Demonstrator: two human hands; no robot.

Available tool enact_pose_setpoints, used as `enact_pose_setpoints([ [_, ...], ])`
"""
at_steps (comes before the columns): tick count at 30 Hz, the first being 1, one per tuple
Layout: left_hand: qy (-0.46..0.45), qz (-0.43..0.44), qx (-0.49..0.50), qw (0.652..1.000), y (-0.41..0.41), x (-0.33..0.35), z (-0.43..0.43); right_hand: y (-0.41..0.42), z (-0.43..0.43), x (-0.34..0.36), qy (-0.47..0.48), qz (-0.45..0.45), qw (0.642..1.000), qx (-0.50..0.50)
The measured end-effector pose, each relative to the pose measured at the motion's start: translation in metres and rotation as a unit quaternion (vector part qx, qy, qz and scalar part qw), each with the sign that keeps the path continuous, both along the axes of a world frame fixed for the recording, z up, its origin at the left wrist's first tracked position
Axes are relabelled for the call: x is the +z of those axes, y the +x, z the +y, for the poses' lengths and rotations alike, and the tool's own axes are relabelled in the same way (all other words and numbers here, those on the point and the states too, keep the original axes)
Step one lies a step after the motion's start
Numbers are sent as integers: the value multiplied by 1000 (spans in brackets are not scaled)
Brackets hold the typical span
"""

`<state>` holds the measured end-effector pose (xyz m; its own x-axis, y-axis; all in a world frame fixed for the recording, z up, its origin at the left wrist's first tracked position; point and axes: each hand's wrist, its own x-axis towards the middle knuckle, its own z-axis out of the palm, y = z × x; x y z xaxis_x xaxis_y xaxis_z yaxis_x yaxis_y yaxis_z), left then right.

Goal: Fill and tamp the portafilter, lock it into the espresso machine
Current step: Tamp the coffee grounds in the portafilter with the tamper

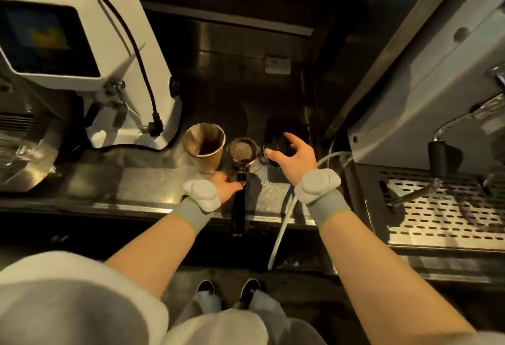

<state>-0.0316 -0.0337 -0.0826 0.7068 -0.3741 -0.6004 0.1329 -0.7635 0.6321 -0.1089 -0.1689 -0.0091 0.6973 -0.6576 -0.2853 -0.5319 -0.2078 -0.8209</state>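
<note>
Head view, looking straight down over a steel surface (142, 186) in dim light. Near its front edge lies the portafilter (242, 153), its basket heaped with loose brown grounds and its black handle running back toward the person and past the edge. The left hand (222, 187) is closed around the top of that handle, just below the basket. The right hand (293, 154) is spread open with fingers apart, hovering over a dark round object (274, 150) just right of the basket; whether it touches it I cannot tell, nor what the object is. Both wrists wear grey bands with pale padded pieces on top.

Just left of the basket stands a paper cup (205, 150), stained brown inside. Behind it, further left, sits the white grinder (90, 52) with a dark screen and a black cable trailing down its side. On the right stands the espresso machine (426, 93), with its perforated drip tray (442, 216) below and a steam wand reaching over it. A white hose (284, 224) hangs down past the front edge.
</note>
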Motion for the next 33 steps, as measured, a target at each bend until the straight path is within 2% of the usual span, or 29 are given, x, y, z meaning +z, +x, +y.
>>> enact_pose_setpoints([
  [5, -15, -7, -35, 999, 9, -46, -14, 16, -6, -10, -42, 29, 999, 19],
  [8, -26, 1, -29, 999, 7, -48, -14, 28, -8, -8, -105, 52, 989, 91],
  [13, -74, 21, 0, 997, 9, -47, -7, 60, -4, -7, -196, 98, 945, 243],
  [17, -135, 58, 28, 989, 6, -42, -4, 78, 1, -5, -239, 135, 909, 312],
  [21, -179, 67, 36, 981, 4, -32, -4, 84, 5, -7, -268, 165, 884, 345],
  [27, -191, 42, 55, 979, 2, -33, -6, 84, 12, -11, -331, 190, 852, 359],
  [33, -187, 56, 57, 979, 3, -39, -6, 81, 16, -12, -355, 213, 843, 342],
])
